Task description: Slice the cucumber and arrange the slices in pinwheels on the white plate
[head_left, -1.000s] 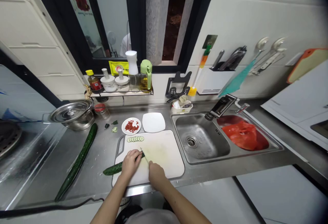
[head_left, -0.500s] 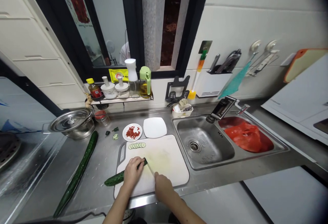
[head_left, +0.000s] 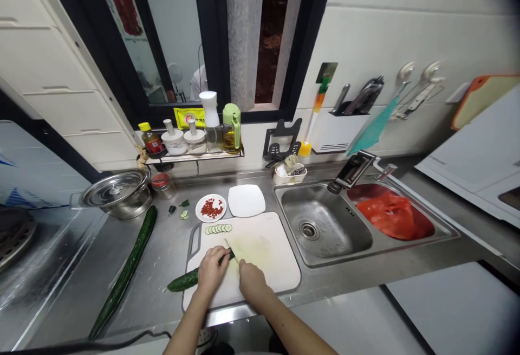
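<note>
My left hand is curled over a dark green cucumber that lies across the left side of the white cutting board, and it holds the cucumber down. My right hand grips a knife whose blade stands right at the cucumber's cut end beside my left fingers. A short row of cucumber slices lies at the board's far left corner.
A long whole cucumber lies on the steel counter at left, near a lidded steel pot. Behind the board stand a plate of chopped red chilli and an empty white plate. The sink is at right, with a red basin.
Both hands stay at the cucumber's cut end; my right hand with the knife has shifted slightly toward my left hand. The view has drifted a little.
</note>
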The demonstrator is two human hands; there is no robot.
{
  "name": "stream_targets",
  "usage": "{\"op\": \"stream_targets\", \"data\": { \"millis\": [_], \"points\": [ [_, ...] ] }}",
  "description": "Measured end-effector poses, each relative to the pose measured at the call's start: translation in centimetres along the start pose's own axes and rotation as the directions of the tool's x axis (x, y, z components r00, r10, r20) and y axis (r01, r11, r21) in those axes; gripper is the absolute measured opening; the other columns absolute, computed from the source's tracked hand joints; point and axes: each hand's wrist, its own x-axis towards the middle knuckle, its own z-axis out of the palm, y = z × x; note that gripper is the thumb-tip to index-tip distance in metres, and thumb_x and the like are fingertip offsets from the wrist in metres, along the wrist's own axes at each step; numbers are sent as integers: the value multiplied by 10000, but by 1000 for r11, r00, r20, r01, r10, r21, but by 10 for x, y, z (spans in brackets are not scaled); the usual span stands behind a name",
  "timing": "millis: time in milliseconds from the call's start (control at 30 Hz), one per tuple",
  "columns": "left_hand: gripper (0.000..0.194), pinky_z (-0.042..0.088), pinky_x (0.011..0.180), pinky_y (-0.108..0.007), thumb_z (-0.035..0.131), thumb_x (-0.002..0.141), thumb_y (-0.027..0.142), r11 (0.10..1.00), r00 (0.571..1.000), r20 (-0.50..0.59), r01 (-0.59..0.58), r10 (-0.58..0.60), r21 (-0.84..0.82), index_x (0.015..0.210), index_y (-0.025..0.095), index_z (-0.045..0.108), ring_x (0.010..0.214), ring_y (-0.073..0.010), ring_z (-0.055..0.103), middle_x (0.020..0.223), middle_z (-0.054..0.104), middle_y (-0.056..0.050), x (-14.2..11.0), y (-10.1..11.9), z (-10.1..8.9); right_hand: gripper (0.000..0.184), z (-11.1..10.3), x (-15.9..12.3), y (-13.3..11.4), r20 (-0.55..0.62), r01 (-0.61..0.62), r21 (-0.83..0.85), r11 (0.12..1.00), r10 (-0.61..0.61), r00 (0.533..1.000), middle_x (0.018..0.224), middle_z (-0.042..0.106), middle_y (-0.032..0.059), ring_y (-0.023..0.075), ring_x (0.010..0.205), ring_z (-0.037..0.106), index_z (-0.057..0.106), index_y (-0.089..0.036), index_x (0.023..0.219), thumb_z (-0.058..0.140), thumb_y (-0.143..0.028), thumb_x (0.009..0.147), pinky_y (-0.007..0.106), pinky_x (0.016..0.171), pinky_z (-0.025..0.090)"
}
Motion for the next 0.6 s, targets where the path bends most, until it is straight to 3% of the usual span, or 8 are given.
{"op": "stream_targets", "data": {
  "millis": [367,600],
  "points": [
    [214,509,789,-355,496,882,286,1000,1000,-14,-4,4,13,920,263,705,929,-209,626,966,698,-41,0,1,1,361,8,-2,4,-5,-26,13,1000,26,1000,1002,691,148,240,996,664,561,-127,1125,499,10,797,307,798,486],
    [208,507,790,-356,500,879,272,1000,1000,-21,-5,5,24,923,264,703,929,-214,628,959,700,-41,0,0,3,335,24,-10,17,-14,-40,22,999,41,999,973,691,139,244,960,672,570,-157,1075,522,-7,780,307,789,485]
  ]
}}
